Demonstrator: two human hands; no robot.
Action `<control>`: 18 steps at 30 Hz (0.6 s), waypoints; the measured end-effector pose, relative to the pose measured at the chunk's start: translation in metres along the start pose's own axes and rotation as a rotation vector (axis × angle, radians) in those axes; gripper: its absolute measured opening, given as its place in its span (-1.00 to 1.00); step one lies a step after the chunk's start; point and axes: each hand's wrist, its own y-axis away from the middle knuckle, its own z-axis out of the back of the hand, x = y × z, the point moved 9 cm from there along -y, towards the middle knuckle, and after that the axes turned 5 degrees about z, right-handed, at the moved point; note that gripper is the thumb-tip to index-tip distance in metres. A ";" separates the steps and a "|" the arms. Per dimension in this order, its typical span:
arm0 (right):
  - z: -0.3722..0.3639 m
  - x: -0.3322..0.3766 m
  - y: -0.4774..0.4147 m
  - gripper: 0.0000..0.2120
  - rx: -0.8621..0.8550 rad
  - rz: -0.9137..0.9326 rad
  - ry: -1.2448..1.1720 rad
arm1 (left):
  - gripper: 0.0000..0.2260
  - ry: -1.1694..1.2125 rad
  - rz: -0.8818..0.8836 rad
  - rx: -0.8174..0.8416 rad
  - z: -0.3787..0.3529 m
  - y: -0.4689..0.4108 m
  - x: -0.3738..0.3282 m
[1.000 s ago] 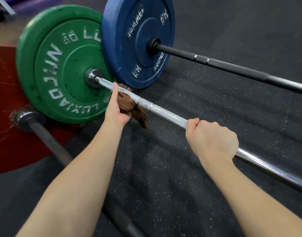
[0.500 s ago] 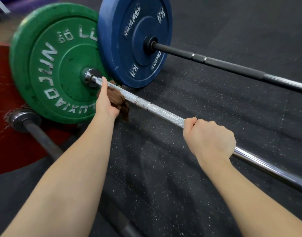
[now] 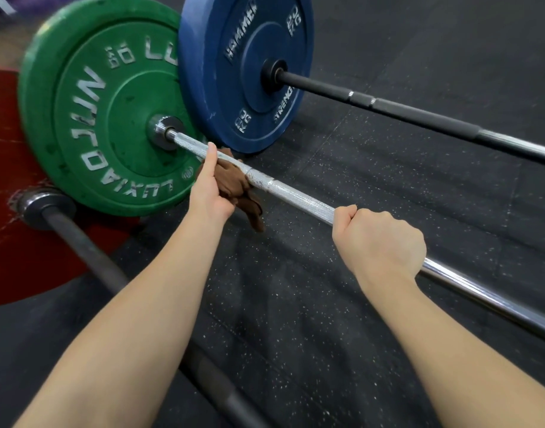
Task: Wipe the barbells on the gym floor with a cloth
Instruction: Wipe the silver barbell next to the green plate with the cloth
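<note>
A silver barbell bar [image 3: 299, 197] runs from a green plate [image 3: 89, 112] at the left down to the right edge. My left hand [image 3: 209, 188] grips a brown cloth [image 3: 237, 186] wrapped around the bar close to the green plate, thumb laid along the steel. My right hand [image 3: 379, 242] is curled round the same bar further right. A second, black bar [image 3: 388, 108] with a blue plate [image 3: 246, 69] lies behind. A third, dark bar [image 3: 89, 251] with a red plate [image 3: 8, 230] lies nearer to me, partly hidden under my left forearm.
Black speckled rubber flooring [image 3: 311, 319] fills the space between the bars. The green and blue plates overlap at the back. The dark bar's sleeve [image 3: 39, 203] sticks out in front of the red plate.
My left hand slid the cloth up the bar toward the green plate, then came back a little away from it. My right hand kept its grip in the same place.
</note>
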 end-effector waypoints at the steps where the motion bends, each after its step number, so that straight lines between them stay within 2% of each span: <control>1: 0.000 0.000 0.000 -0.48 -0.002 0.000 0.003 | -0.74 -0.014 -0.032 0.002 0.002 -0.002 -0.007; 3: -0.001 -0.001 0.000 -0.47 0.003 0.001 0.005 | -0.71 -0.017 -0.080 -0.023 0.013 -0.009 -0.020; 7: 0.000 -0.001 0.000 -0.47 0.010 -0.001 0.003 | -0.51 -0.012 -0.087 -0.047 0.021 -0.015 -0.024; 11: -0.001 -0.001 0.000 -0.47 0.011 -0.007 0.002 | -0.69 -0.025 -0.055 -0.007 0.010 -0.008 -0.012; 15: 0.000 -0.001 0.001 -0.48 0.007 -0.008 0.002 | -0.50 -0.097 0.001 -0.065 0.004 0.009 0.020; 18: 0.004 0.001 0.002 -0.48 0.006 0.008 0.003 | -0.55 -0.095 0.029 -0.083 -0.003 0.018 0.038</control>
